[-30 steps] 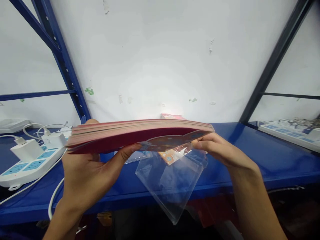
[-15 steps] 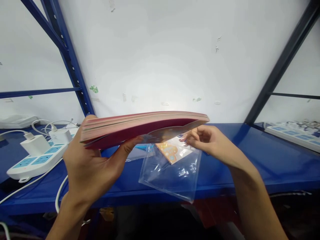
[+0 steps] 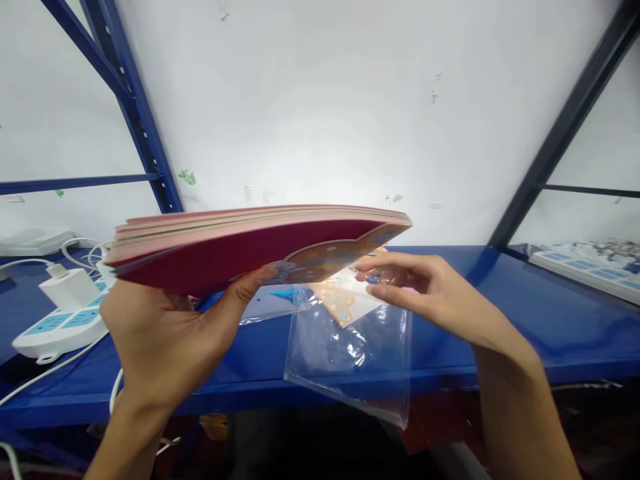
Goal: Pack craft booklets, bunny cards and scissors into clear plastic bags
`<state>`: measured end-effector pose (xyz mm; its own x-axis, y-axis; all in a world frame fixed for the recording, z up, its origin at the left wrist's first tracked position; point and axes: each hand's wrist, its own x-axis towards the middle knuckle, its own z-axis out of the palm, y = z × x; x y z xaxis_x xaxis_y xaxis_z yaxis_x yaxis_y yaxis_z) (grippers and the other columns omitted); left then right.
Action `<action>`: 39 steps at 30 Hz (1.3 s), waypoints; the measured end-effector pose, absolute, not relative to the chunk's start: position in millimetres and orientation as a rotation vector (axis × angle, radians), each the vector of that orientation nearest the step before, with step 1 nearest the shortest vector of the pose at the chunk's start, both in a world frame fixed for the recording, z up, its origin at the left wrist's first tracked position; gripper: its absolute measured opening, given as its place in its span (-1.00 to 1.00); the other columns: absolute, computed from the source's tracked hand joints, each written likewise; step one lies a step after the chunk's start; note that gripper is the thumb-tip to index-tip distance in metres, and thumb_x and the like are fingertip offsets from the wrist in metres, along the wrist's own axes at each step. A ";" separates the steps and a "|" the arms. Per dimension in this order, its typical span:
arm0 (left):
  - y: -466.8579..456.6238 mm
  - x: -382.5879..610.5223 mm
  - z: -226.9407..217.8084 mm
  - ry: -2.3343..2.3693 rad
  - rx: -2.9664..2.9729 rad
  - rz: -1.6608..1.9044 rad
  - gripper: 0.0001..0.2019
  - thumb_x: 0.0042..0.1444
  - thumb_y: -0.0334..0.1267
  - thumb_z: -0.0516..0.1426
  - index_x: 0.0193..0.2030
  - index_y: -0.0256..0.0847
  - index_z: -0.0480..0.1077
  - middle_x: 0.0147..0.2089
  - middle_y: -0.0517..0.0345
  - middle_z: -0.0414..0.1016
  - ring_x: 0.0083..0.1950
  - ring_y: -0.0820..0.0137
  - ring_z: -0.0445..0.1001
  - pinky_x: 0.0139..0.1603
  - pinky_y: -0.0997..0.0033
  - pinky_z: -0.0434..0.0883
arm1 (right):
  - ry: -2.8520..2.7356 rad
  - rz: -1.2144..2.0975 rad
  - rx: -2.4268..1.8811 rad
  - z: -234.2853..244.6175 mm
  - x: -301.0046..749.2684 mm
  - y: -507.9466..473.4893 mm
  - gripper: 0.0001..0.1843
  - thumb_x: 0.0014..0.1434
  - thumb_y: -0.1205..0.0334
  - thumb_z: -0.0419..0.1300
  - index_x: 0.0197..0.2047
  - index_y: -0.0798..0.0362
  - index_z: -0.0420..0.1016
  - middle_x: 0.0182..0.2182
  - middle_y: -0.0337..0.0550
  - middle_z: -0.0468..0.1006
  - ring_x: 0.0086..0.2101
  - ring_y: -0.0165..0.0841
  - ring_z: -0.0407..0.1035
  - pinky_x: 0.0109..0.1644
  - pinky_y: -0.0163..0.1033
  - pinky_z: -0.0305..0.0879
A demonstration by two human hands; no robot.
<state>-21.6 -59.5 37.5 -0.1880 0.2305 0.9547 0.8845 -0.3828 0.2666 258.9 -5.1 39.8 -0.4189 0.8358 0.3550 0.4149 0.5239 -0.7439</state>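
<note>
A white wall (image 3: 320, 113) is framed by a blue steel rack (image 3: 134, 113), and a blue shelf (image 3: 550, 320) is fitted across it. A white power strip (image 3: 60, 337) is placed at the shelf's left, with a white charger (image 3: 67, 288) plugged in; a second power strip (image 3: 585, 275) is seen at the right. A thick red-covered book (image 3: 240, 255) is held tilted above the shelf by the left hand (image 3: 160, 340), its grip set wide around the pages. A clear plastic bag (image 3: 350, 360) is draped over the shelf's front edge. The right hand (image 3: 420, 283) is held open, gripping nothing, just above the bag. An orange printed card (image 3: 340, 303) is seen at the bag's upper end; whether it is touched by the fingers (image 3: 373, 290) cannot be told.
</note>
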 end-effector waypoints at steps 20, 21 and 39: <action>-58.1 -24.8 42.0 -1.239 -1.760 -1.721 -0.85 0.06 -0.15 0.39 -0.22 0.05 0.58 -0.21 0.34 0.69 -0.17 0.15 0.68 -0.10 0.09 0.64 | -2.149 0.873 -0.965 38.5 258.2 -5.4 -0.48 0.01 -0.01 0.52 0.07 -0.17 0.68 -0.25 -0.22 0.69 -0.32 -0.27 0.53 -0.20 -0.20 0.45; -59.1 -25.0 42.8 -1.272 -1.799 -1.719 -0.86 0.08 -0.15 0.38 -0.21 0.08 0.58 -0.21 0.35 0.69 -0.18 0.16 0.69 -0.12 0.11 0.64 | -2.151 0.872 -0.965 38.2 258.0 -5.5 -0.49 0.01 -0.01 0.52 0.05 -0.15 0.69 -0.24 -0.21 0.69 -0.31 -0.26 0.53 -0.21 -0.19 0.46; -65.6 -28.5 44.5 -1.406 -2.254 -1.542 -0.77 0.05 -0.06 0.38 -0.16 0.06 0.55 -0.35 0.33 0.63 -0.52 0.33 0.52 -0.67 0.36 0.43 | -1.852 0.947 -0.856 37.5 254.8 -5.6 -0.63 0.16 0.00 0.41 0.01 -0.08 0.63 -0.18 -0.11 0.73 -0.17 -0.14 0.62 -0.15 -0.11 0.57</action>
